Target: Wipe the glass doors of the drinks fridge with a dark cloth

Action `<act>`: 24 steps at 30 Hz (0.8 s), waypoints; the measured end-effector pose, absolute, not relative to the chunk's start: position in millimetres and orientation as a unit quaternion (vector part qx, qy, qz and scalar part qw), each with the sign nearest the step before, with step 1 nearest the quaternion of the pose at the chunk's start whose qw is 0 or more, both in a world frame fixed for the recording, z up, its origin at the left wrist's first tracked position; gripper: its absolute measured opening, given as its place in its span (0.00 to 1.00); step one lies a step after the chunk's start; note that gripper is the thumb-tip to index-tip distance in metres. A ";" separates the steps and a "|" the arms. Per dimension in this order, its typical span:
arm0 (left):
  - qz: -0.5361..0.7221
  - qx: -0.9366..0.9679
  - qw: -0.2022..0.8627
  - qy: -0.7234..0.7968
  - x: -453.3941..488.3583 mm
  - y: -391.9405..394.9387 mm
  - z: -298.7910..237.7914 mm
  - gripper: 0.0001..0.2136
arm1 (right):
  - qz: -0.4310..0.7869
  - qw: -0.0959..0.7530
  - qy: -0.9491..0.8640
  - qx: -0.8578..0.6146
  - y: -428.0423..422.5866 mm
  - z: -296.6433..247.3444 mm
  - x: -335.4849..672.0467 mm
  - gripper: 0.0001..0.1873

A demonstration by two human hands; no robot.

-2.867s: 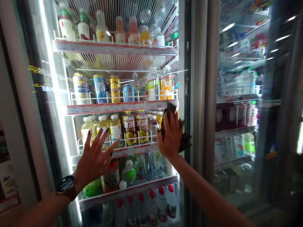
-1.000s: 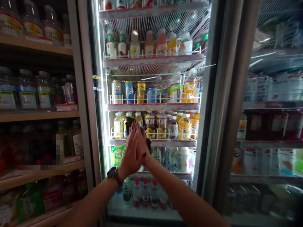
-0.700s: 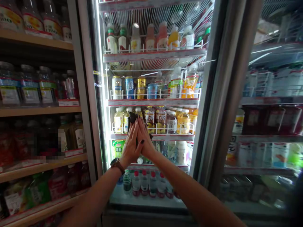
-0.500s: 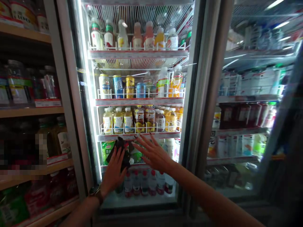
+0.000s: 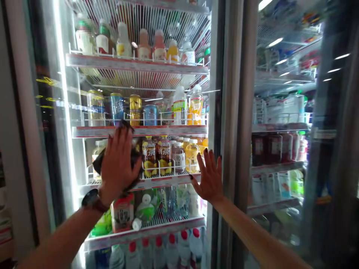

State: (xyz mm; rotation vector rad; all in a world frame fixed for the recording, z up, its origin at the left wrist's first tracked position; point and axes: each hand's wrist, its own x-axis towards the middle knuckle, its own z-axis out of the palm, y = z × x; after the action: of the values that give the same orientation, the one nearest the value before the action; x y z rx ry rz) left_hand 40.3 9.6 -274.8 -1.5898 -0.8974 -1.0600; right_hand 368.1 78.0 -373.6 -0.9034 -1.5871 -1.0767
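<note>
Glass door point(image 5: 153, 99) is barring all reach to the shelves point(image 5: 137, 63) behind. Left hand point(image 5: 117, 160), backed by a dark cloth point(image 5: 98, 163), is taking up the left side. Right hand point(image 5: 209, 179) is spreading beside the metal frame point(image 5: 243, 112) — the right-hand obstacle. Between the hands, a broad lane is lying open — along the pane only.

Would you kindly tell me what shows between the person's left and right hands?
The head view shows, between left hand and right hand: an edge of dark cloth, then, in the front row, two brown bottles, a pale-labelled bottle and a yellow bottle.
</note>
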 end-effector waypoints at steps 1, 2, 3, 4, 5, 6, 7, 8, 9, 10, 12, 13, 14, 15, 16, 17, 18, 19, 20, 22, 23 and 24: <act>-0.389 -0.691 0.499 -0.349 48.1 10.3 -306.3 0.40 | -0.443 0.490 -0.653 -0.371 77.4 -373.1 368.3 0.44; -0.335 -0.727 0.506 -0.321 51.5 9.7 -339.4 0.38 | -0.441 0.490 -0.654 -0.370 76.5 -372.4 368.8 0.44; -0.279 -0.762 0.511 -0.284 49.5 7.6 -370.7 0.34 | -0.440 0.491 -0.656 -0.368 75.7 -371.6 369.5 0.45; -0.221 -0.794 0.514 -0.238 42.2 4.1 -396.7 0.31 | -0.438 0.491 -0.657 -0.368 75.1 -371.1 370.1 0.45; -0.162 -0.824 0.511 -0.183 30.2 -0.3 -414.2 0.28 | -0.434 0.491 -0.658 -0.370 74.6 -370.9 370.5 0.45; -0.105 -0.850 0.499 -0.130 15.1 -4.6 -420.6 0.25 | -0.428 0.491 -0.661 -0.372 74.2 -370.9 370.6 0.46; -0.053 -0.871 0.481 -0.087 -1.3 -8.3 -414.2 0.24 | -0.421 0.489 -0.665 -0.376 73.8 -371.1 370.4 0.46; -0.011 -0.886 0.459 -0.060 -16.7 -10.6 -394.8 0.24 | -0.413 0.488 -0.669 -0.379 73.2 -371.2 370.0 0.46; 0.009 -0.895 0.442 -0.055 -29.1 -11.5 -363.8 0.24 | -0.407 0.489 -0.672 -0.379 72.5 -371.2 369.5 0.46; 0.007 -0.898 0.434 -0.075 -36.8 -11.2 -323.8 0.24 | -0.402 0.491 -0.675 -0.377 71.8 -371.1 369.0 0.46; -0.094 -0.860 0.478 -0.150 -34.6 -8.1 -232.6 0.26 | -0.396 0.499 -0.676 -0.370 70.7 -370.9 368.4 0.46; -0.187 -0.806 0.517 -0.219 -24.6 -6.0 -189.9 0.29 | -0.396 0.503 -0.675 -0.368 70.4 -371.0 368.4 0.46; -0.280 -0.744 0.547 -0.265 -9.5 -3.6 -154.4 0.32 | -0.397 0.506 -0.672 -0.366 70.5 -371.3 368.6 0.45; -0.322 -0.704 0.547 -0.319 9.6 -0.6 -128.6 0.33 | -0.398 0.510 -0.670 -0.365 70.8 -371.8 368.9 0.45; -0.363 -0.671 0.543 -0.351 31.6 3.2 -114.2 0.35 | -0.399 0.512 -0.668 -0.364 71.3 -372.5 369.4 0.44; -0.384 -0.659 0.533 -0.366 55.0 8.0 -111.4 0.35 | -0.401 0.512 -0.667 -0.364 72.0 -373.2 370.0 0.44; -0.388 -0.665 0.523 -0.366 78.5 13.6 -119.5 0.35 | -0.403 0.512 -0.667 -0.361 72.7 -373.9 370.6 0.43; -0.384 -0.684 0.514 -0.347 100.5 19.5 -137.0 0.36 | -0.406 0.512 -0.667 -0.359 73.4 -374.4 371.2 0.42; -0.369 -0.711 0.507 -0.317 119.7 25.3 -162.1 0.36 | -0.407 0.511 -0.668 -0.356 73.8 -374.7 371.6 0.41; -0.318 -0.775 0.485 -0.249 143.5 32.9 -226.2 0.36 | -0.409 0.511 -0.667 -0.356 74.0 -374.8 372.0 0.40; -0.284 -0.806 0.469 -0.221 146.0 33.8 -260.5 0.35 | -0.408 0.511 -0.666 -0.359 73.7 -374.6 371.8 0.40; -0.245 -0.836 0.450 -0.198 141.7 32.5 -293.1 0.35 | -0.406 0.510 -0.667 -0.362 73.2 -374.3 371.5 0.40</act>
State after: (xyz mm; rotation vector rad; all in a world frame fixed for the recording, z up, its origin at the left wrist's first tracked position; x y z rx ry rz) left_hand 141.7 32.5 -293.1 -2.0662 -0.4893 -0.6061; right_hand 371.5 73.2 -374.3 -0.8716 -1.6062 -0.9769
